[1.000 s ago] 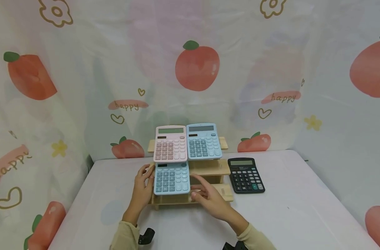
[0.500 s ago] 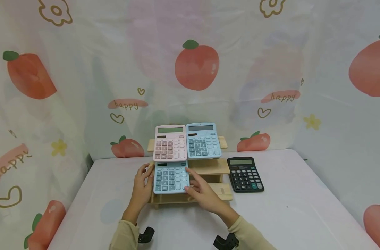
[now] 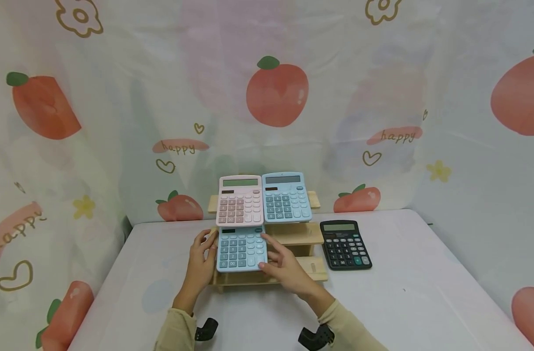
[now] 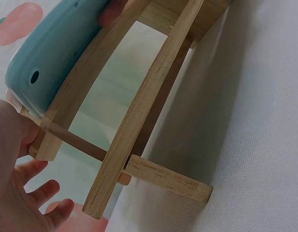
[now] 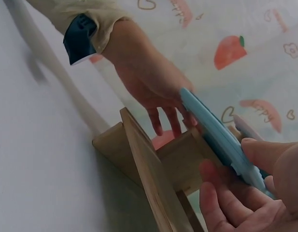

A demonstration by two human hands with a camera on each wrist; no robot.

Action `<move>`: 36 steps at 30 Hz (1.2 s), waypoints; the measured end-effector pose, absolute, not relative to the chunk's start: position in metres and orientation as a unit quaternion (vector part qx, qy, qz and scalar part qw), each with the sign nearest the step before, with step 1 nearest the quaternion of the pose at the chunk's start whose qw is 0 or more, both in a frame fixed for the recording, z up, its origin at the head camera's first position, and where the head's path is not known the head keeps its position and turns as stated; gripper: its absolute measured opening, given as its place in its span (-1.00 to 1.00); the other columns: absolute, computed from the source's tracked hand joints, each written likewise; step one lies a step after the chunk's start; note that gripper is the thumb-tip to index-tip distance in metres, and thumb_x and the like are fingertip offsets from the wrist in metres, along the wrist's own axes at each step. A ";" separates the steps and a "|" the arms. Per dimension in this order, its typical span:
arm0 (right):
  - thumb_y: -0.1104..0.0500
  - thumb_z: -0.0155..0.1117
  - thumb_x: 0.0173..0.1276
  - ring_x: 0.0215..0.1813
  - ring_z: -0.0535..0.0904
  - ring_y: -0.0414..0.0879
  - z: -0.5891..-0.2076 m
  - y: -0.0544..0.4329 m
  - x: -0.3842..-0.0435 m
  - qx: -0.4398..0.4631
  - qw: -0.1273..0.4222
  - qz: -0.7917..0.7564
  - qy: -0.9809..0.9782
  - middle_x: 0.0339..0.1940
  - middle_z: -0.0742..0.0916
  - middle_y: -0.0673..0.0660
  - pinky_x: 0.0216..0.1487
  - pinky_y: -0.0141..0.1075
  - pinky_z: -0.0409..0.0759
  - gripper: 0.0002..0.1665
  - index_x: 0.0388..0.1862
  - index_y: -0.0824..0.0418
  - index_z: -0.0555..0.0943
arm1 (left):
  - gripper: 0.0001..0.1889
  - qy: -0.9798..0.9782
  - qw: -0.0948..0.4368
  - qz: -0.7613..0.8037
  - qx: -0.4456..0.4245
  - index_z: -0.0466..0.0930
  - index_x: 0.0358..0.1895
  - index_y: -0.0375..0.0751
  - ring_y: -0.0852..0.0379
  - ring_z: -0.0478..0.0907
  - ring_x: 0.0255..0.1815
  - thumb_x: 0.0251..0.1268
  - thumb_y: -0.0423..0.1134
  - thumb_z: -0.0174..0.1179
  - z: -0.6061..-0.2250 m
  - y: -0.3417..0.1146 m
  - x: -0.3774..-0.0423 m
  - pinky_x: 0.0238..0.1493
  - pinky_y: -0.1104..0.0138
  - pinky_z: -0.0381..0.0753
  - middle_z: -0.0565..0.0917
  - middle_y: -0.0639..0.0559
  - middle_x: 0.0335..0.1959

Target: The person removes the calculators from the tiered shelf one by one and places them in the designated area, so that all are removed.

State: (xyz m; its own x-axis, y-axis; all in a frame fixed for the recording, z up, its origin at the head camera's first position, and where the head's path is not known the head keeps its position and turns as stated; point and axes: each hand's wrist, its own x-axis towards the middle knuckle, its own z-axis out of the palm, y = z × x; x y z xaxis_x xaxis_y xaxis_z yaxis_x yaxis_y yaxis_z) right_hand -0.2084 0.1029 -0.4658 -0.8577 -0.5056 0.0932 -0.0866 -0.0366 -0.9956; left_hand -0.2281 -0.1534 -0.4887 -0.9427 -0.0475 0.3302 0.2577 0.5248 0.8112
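A light-blue calculator (image 3: pixel 242 249) leans on the middle tier of a wooden rack (image 3: pixel 293 235). At its right edge my right hand (image 3: pixel 288 270) pinches it; the right wrist view shows the thumb over the front and fingers underneath. My left hand (image 3: pixel 201 261) is at the left edge of the calculator and touches the rack's end, its lower fingers loose and spread in the left wrist view. A pink calculator (image 3: pixel 240 201) and a second light-blue calculator (image 3: pixel 286 197) stand side by side on the top tier. The pink one's lower edge overlaps the top of the held one.
A black calculator (image 3: pixel 346 245) lies on the white table (image 3: pixel 403 302), right of the rack. Behind is a fruit-printed cloth (image 3: pixel 275 151). The rack's bottom board (image 3: pixel 249 279) sits low at the front. Dark wrist gear (image 3: pixel 316 337) hangs by the right sleeve.
My right hand has moved left onto the right edge of the lower blue calculator and now pinches it. The left hand stays where it was.
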 end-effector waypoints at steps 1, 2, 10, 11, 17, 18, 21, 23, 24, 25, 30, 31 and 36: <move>0.30 0.22 0.47 0.07 0.75 -0.13 -0.466 0.103 -0.209 -0.213 0.157 -0.691 0.673 0.42 0.48 0.52 0.08 -0.12 0.72 -0.04 0.69 0.12 -0.05 | -0.55 -0.858 0.158 -0.485 -0.061 0.40 0.43 -0.34 -0.33 0.24 0.47 0.55 -0.36 -0.03 -0.488 -0.153 -0.228 0.45 -0.26 0.21 0.30 -0.28 0.50; 0.31 0.22 0.47 0.08 0.74 -0.15 -0.466 0.104 -0.209 -0.208 0.162 -0.696 0.668 0.43 0.47 0.51 0.10 -0.13 0.71 -0.03 0.69 0.11 -0.05 | -0.55 -0.858 0.158 -0.485 -0.061 0.40 0.43 -0.34 -0.33 0.24 0.47 0.55 -0.36 -0.03 -0.488 -0.153 -0.228 0.45 -0.26 0.21 0.31 -0.28 0.50; 0.28 0.23 0.48 0.18 0.69 -0.16 -0.463 0.111 -0.205 -0.181 0.191 -0.719 0.643 0.48 0.42 0.48 0.24 -0.14 0.64 -0.04 0.69 0.09 -0.05 | -0.56 -0.853 0.168 -0.489 -0.070 0.42 0.41 -0.37 -0.35 0.25 0.47 0.54 -0.39 -0.03 -0.489 -0.153 -0.229 0.45 -0.26 0.24 0.32 -0.32 0.48; 0.27 0.24 0.47 0.18 0.69 -0.16 -0.462 0.113 -0.204 -0.180 0.193 -0.720 0.642 0.48 0.43 0.47 0.24 -0.16 0.65 -0.04 0.69 0.09 -0.04 | -0.56 -0.853 0.171 -0.488 -0.072 0.43 0.40 -0.38 -0.36 0.26 0.46 0.54 -0.39 -0.03 -0.489 -0.153 -0.228 0.45 -0.26 0.24 0.32 -0.32 0.48; 0.25 0.26 0.46 0.19 0.69 -0.19 -0.459 0.118 -0.199 -0.181 0.198 -0.721 0.639 0.49 0.43 0.44 0.23 -0.20 0.65 -0.02 0.69 0.08 -0.04 | -0.58 -0.850 0.194 -0.482 -0.083 0.47 0.36 -0.41 -0.41 0.31 0.41 0.52 -0.41 -0.02 -0.489 -0.153 -0.228 0.39 -0.29 0.27 0.37 -0.37 0.43; 0.24 0.26 0.46 0.19 0.69 -0.20 -0.459 0.119 -0.199 -0.183 0.198 -0.719 0.640 0.48 0.43 0.44 0.24 -0.18 0.64 -0.02 0.69 0.08 -0.04 | -0.59 -0.851 0.196 -0.481 -0.083 0.47 0.36 -0.41 -0.41 0.31 0.40 0.53 -0.41 -0.01 -0.490 -0.153 -0.228 0.38 -0.29 0.27 0.38 -0.37 0.43; 0.24 0.24 0.48 0.20 0.69 -0.19 -0.459 0.122 -0.197 -0.189 0.198 -0.714 0.645 0.46 0.45 0.45 0.25 -0.20 0.64 -0.03 0.69 0.09 -0.05 | -0.58 -0.853 0.188 -0.480 -0.079 0.46 0.38 -0.38 -0.39 0.30 0.41 0.54 -0.40 -0.02 -0.489 -0.154 -0.229 0.39 -0.29 0.26 0.37 -0.35 0.44; 0.25 0.24 0.48 0.20 0.69 -0.20 -0.459 0.124 -0.196 -0.189 0.200 -0.714 0.644 0.45 0.46 0.45 0.22 -0.25 0.65 -0.04 0.69 0.07 -0.03 | -0.58 -0.855 0.184 -0.478 -0.077 0.46 0.39 -0.37 -0.38 0.29 0.41 0.54 -0.39 -0.03 -0.489 -0.154 -0.229 0.39 -0.28 0.26 0.36 -0.35 0.45; 0.26 0.24 0.48 0.20 0.69 -0.20 -0.459 0.125 -0.196 -0.190 0.201 -0.714 0.643 0.45 0.46 0.46 0.21 -0.28 0.65 -0.04 0.69 0.07 -0.03 | -0.58 -0.855 0.183 -0.478 -0.077 0.46 0.39 -0.36 -0.38 0.29 0.41 0.55 -0.39 -0.03 -0.488 -0.154 -0.229 0.39 -0.28 0.26 0.36 -0.34 0.45; 0.26 0.23 0.48 0.19 0.69 -0.20 -0.459 0.126 -0.195 -0.191 0.202 -0.715 0.642 0.45 0.46 0.46 0.19 -0.31 0.65 -0.04 0.69 0.08 -0.04 | -0.58 -0.855 0.183 -0.479 -0.077 0.46 0.38 -0.36 -0.38 0.29 0.41 0.55 -0.39 -0.03 -0.488 -0.154 -0.229 0.39 -0.28 0.26 0.36 -0.34 0.44; 0.28 0.24 0.47 0.12 0.71 -0.23 -0.459 0.134 -0.190 -0.197 0.206 -0.712 0.642 0.43 0.47 0.50 0.09 -0.36 0.67 -0.04 0.69 0.11 -0.03 | -0.59 -0.851 0.191 -0.482 -0.084 0.48 0.36 -0.39 -0.38 0.31 0.39 0.54 -0.40 -0.02 -0.488 -0.154 -0.228 0.37 -0.28 0.27 0.38 -0.35 0.42; 0.28 0.24 0.46 0.11 0.72 -0.23 -0.459 0.135 -0.189 -0.197 0.207 -0.711 0.643 0.42 0.48 0.50 0.07 -0.37 0.67 -0.04 0.69 0.12 -0.03 | -0.59 -0.850 0.191 -0.483 -0.084 0.48 0.36 -0.39 -0.38 0.31 0.39 0.54 -0.40 -0.02 -0.489 -0.154 -0.228 0.37 -0.28 0.27 0.38 -0.35 0.42; 0.27 0.26 0.46 0.09 0.72 -0.23 -0.458 0.144 -0.185 -0.198 0.213 -0.710 0.641 0.39 0.51 0.49 0.07 -0.37 0.67 -0.04 0.68 0.15 -0.02 | -0.59 -0.852 0.188 -0.482 -0.082 0.48 0.37 -0.37 -0.36 0.31 0.39 0.54 -0.39 -0.02 -0.491 -0.154 -0.228 0.36 -0.28 0.27 0.37 -0.33 0.44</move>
